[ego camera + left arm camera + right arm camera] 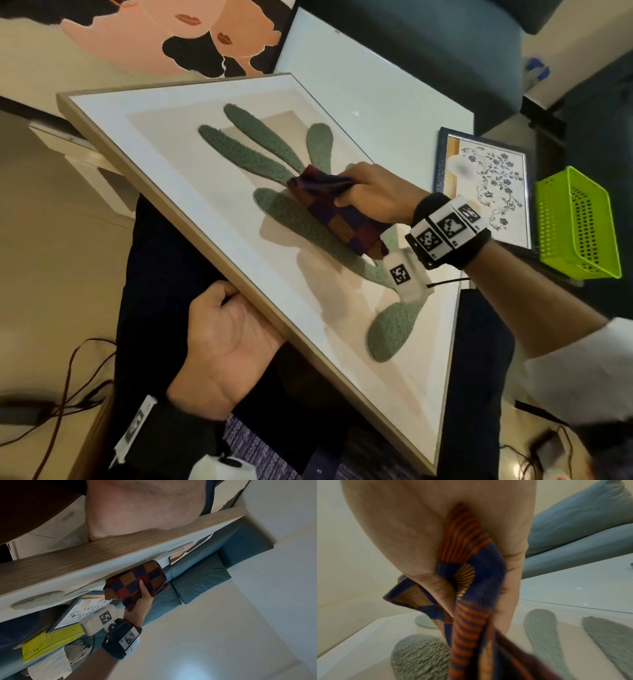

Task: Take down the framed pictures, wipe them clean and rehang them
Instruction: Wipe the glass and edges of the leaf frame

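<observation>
Right hand [373,195] clenched around folded navy-red-orange checked cloth [337,214], pressing it on glass of large light-wood framed picture with green cactus artwork [212,192]. Picture tilted, lower corner over lap, far side over white glossy worktop [376,89]. Left hand [226,346] gripping near wooden frame edge, fingers hidden behind it. Also on worktop: small dark-framed floral picture [486,178], lime-green perforated plastic basket [579,222] just beside it. Black-framed pink portrait picture [164,37] beyond.
</observation>
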`<state>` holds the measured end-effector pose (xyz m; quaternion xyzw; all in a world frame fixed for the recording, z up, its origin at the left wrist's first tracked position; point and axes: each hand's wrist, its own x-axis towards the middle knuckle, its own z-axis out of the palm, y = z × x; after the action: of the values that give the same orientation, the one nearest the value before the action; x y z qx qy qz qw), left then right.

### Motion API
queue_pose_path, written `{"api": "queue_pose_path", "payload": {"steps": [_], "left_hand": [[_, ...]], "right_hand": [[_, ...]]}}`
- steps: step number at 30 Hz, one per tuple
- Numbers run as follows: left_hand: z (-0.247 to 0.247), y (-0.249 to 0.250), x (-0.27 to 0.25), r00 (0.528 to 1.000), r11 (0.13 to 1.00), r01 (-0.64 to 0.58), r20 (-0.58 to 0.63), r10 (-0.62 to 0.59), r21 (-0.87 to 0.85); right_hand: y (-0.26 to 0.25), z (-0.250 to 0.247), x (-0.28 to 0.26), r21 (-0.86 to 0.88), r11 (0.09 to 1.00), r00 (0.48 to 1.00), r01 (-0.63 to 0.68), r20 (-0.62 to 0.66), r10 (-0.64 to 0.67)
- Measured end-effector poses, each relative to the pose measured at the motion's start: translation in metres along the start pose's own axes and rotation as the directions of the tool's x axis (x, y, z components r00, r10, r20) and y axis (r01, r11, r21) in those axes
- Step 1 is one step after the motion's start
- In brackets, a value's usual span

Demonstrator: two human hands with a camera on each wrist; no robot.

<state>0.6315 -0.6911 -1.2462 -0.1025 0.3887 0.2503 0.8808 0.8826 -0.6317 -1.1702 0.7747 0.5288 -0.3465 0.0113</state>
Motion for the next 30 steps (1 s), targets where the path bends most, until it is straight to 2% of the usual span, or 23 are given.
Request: {"api": "queue_pose_path", "payload": {"steps": [6, 13, 17, 20, 30], "left_hand": [[0.000, 0.000, 0.001, 1.000, 1.000, -0.003, -0.001, 0.003, -0.002], [-0.002, -0.001, 0.003, 1.000, 0.999, -0.017, -0.017, 0.018, 0.037], [-0.002, -0.001, 0.003, 1.000, 0.999, -0.022, -0.003, 0.023, 0.030], [-0.002, -0.001, 0.002, 0.999, 0.999, -0.028, 0.025, 0.027, 0.022], [0.000, -0.003, 0.000, 1.000, 1.000, -0.020, 0.002, 0.020, 0.020]], "right_hand": [[0.041, 0.004, -0.026, 0.031, 0.996, 0.990, -0.084, 0.112, 0.080], [0.036, 0.009, -0.020, 0.047, 0.998, 0.999, -0.040, 0.032, 0.039], [0.063, 0.009, -0.034, 0.073, 0.995, 0.996, -0.073, 0.058, 0.069], [0.072, 0.014, -0.042, 0.109, 0.993, 0.997, -0.048, 0.069, 0.040], [0.006, 0.007, 0.000, 0.076, 0.987, 0.989, 0.145, -0.018, -0.144]]}}
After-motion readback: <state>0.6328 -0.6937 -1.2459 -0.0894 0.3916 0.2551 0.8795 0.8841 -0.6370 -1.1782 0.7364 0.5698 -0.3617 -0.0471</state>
